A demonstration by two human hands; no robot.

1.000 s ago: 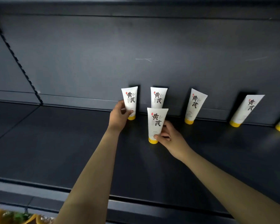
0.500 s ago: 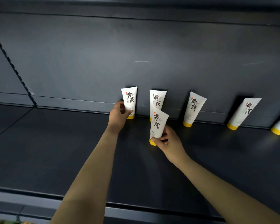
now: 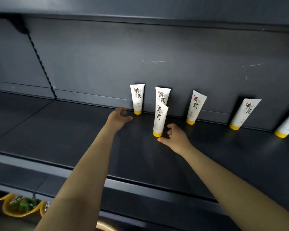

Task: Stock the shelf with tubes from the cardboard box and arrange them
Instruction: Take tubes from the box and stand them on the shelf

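Several white tubes with yellow caps stand cap-down on a dark shelf (image 3: 73, 130). The leftmost tube (image 3: 137, 98) leans on the back wall. My left hand (image 3: 118, 118) hovers just left of it, fingers loosely spread, holding nothing. A front tube (image 3: 159, 120) stands alone ahead of a second back tube (image 3: 163, 95). My right hand (image 3: 175, 137) is beside the front tube's cap, fingers relaxed, thumb near the cap but apart from it. More tubes (image 3: 196, 106) (image 3: 244, 114) (image 3: 288, 125) lean on the wall to the right. The cardboard box is out of view.
The shelf's front lip (image 3: 140, 185) runs across below my arms. Yellow-rimmed packaged goods (image 3: 22, 205) sit on a lower level at the bottom left. An upper shelf (image 3: 140, 17) overhangs the back wall.
My left hand let go of the leftmost tube and drew back to the left. My right hand released the front tube, which now stands on its own.
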